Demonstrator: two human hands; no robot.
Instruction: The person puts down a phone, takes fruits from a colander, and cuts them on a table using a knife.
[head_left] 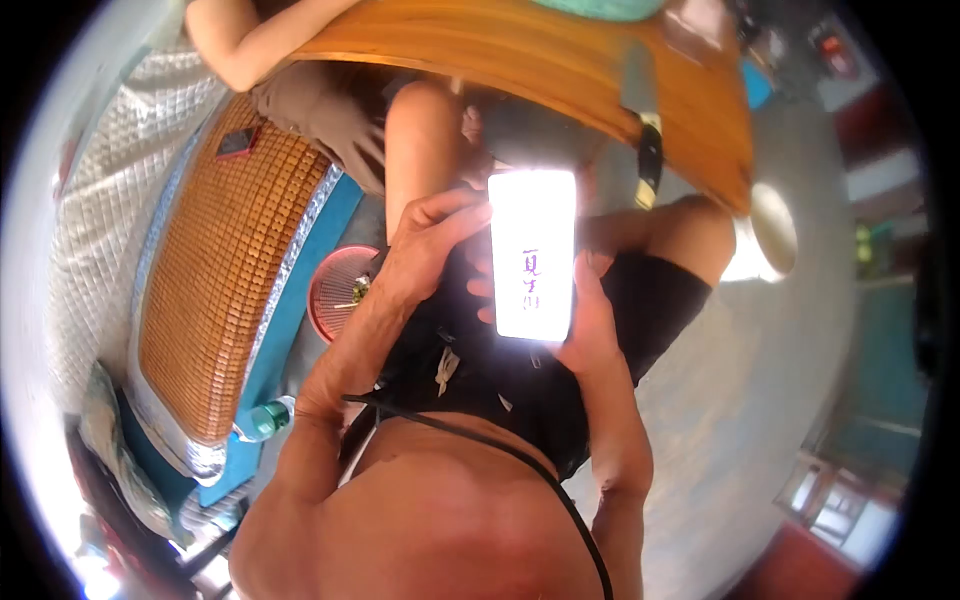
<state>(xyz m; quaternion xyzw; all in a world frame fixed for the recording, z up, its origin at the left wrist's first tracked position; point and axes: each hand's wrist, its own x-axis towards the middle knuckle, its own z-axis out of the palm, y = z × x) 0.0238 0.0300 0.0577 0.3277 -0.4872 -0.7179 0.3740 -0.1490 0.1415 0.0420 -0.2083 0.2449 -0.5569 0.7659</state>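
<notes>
A phone (534, 255) with a glowing white screen and dark characters is upright above my lap. My right hand (590, 318) grips its lower right side, the thumb along the edge and some fingertips showing at the left edge. My left hand (440, 235) is at the upper left side of the phone, its thumb and index finger pressed together at the edge. Whether they pinch the phone or only touch it is hard to tell. Black shorts (650, 310) lie beneath both forearms.
A wooden table (500, 45) spans the top, with a knife (648, 150) jutting over its edge. Another person's arm (260, 45) rests there. At left are a woven-mat bench (215, 290), a dark phone (237, 143), a red basket (322, 290) and a green bottle (268, 420).
</notes>
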